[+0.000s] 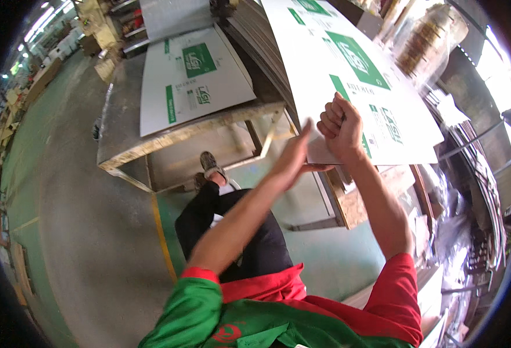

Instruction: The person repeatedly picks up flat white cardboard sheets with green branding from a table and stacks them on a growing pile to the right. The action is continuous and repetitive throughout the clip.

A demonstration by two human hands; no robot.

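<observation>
A large white board (pixel 302 75) with green printed blocks lies on top of a stack at the right, its near edge toward me. At the near left corner of this board is my left hand (pixel 292 156), smeared by motion. Its thumb points up, apart from the fingers, which reach along or under the board's edge. My right hand (pixel 342 129) is above the board's near part, fingers curled in and closed. A small dark spot shows in its grip, too small to name. Another white printed board (pixel 157 87) rests on the table to the left.
The metal-edged table (pixel 122 139) stands ahead on the left. A wooden support (pixel 354 206) is beneath the right-hand stack. Bundled sheets (pixel 470 168) and plastic wrap (pixel 458 203) crowd the right side. A yellow line (pixel 164 243) runs along the floor.
</observation>
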